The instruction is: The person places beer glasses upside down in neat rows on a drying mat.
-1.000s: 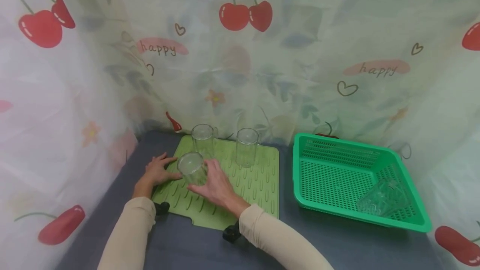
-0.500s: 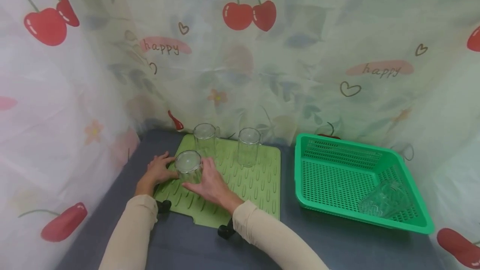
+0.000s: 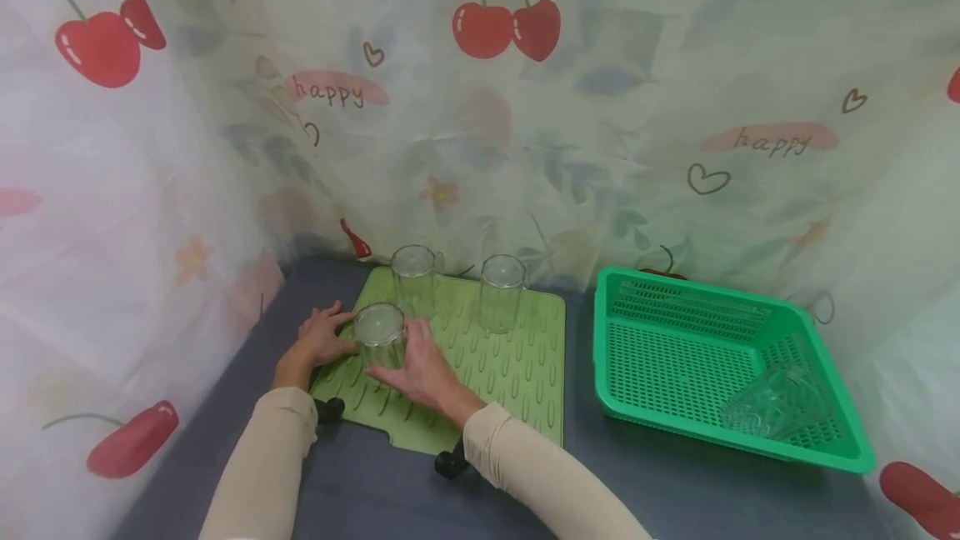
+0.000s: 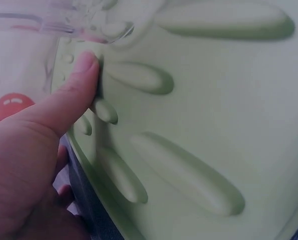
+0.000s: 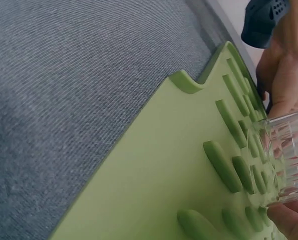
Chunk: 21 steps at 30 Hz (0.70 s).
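Observation:
In the head view my right hand (image 3: 423, 369) grips a clear glass mug (image 3: 380, 338) between thumb and fingers, near the left side of a green ridged mat (image 3: 517, 394). The mug's lower end sits close over the ridges in the right wrist view. My left hand (image 3: 322, 338) lies at the mat's left edge, thumb (image 4: 83, 65) on the ridged surface and other fingers beside the edge, just left of the mug. Behind the held mug stand two more glass mugs, one at the left (image 3: 414, 282) and one at the right (image 3: 501, 294), both upright.
A green perforated basket (image 3: 600, 357) stands right of the mat, with clear glassware (image 3: 776, 402) lying in its right corner. Dark grey cloth (image 3: 390, 494) covers the table. Cherry-printed sheeting (image 3: 480, 140) hangs behind and at both sides.
The held mug has shifted slightly left with my right hand and straightened from a tilt. My left hand has stayed at the mat's edge. The head view has shifted slightly.

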{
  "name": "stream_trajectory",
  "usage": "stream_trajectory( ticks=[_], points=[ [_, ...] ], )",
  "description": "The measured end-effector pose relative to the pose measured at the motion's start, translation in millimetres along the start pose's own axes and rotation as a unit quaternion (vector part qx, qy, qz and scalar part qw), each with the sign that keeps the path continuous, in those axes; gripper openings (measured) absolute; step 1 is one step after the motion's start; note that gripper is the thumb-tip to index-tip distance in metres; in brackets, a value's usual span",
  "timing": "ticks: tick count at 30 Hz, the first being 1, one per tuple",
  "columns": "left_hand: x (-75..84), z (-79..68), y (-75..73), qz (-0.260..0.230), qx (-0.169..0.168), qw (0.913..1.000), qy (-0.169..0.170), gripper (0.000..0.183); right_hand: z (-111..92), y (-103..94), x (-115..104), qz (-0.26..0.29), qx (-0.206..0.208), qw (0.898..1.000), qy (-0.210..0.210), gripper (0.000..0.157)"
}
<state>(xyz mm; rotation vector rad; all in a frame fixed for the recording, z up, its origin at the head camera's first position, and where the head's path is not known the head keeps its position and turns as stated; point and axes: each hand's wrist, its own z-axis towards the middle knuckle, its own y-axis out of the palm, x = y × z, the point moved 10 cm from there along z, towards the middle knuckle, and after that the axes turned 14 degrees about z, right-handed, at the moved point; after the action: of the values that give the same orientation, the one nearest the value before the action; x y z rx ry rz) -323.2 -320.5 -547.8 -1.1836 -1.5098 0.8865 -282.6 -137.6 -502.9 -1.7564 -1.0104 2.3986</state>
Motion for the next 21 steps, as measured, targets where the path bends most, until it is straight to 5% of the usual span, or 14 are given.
stream_trajectory(
  ticks=[21],
  points=[
    [1.5, -4.2, -2.4, -0.017, 0.014, 0.9997, 0.006, 0.072, -2.6, 5.0, 6.4, 0.000, -0.018, 1.000, 0.016, 0.091]
  ],
)
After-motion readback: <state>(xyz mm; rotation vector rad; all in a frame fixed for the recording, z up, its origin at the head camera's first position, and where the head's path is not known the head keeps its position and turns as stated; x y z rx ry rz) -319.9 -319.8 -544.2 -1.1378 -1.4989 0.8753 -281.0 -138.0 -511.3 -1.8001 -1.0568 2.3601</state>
